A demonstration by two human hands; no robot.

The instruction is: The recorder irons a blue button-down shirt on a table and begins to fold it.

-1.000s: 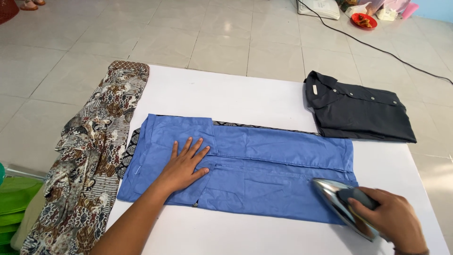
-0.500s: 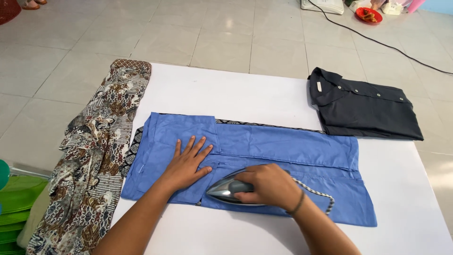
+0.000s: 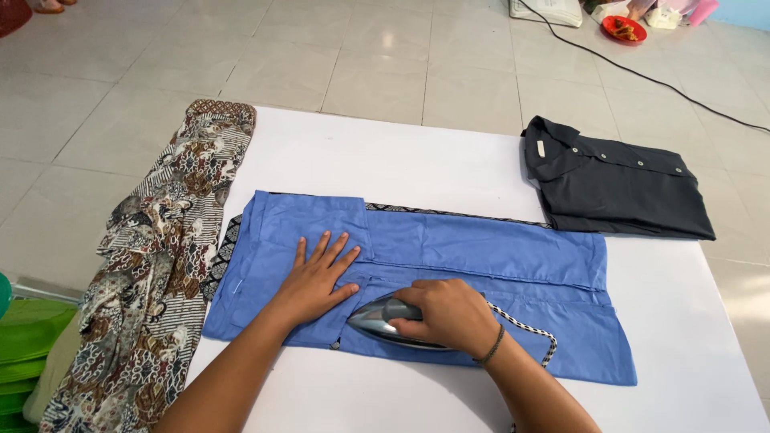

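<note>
- The white table [image 3: 449, 160] fills the middle of the head view; a tiled floor [image 3: 321, 56] surrounds it.
- A blue garment [image 3: 481, 248] lies flat and folded across the table centre, long side running from 9 o'clock to 3 o'clock.
- The left hand [image 3: 314, 277] rests palm down on the left part of the blue garment, all 5 fingers spread and flat, released, gripping nothing.
- The right hand [image 3: 449, 313] is clenched around the handle of the iron [image 3: 381, 319], just beside the left hand at its 3 o'clock.
- The iron sits soleplate down on the lower edge of the blue garment, its tip pointing toward 9 o'clock, close to the left thumb.
- A black-and-white braided cord [image 3: 525, 333] runs from under the right wrist toward 5 o'clock across the garment.
- A thin bracelet [image 3: 491, 349] circles the right wrist.
- A folded dark shirt [image 3: 613, 180] lies at 2 o'clock from the blue garment, near its far right corner; contact cannot be determined.
- A brown patterned cloth [image 3: 152, 265] drapes over the table's left edge at 9 o'clock, beside the blue garment.
- A black cable [image 3: 642, 76] crosses the floor at 1 o'clock.
- A red dish [image 3: 624, 28] sits on the floor at 1 o'clock, well apart from the table.
- Green material [image 3: 28, 337] shows at the 8 o'clock edge.
</note>
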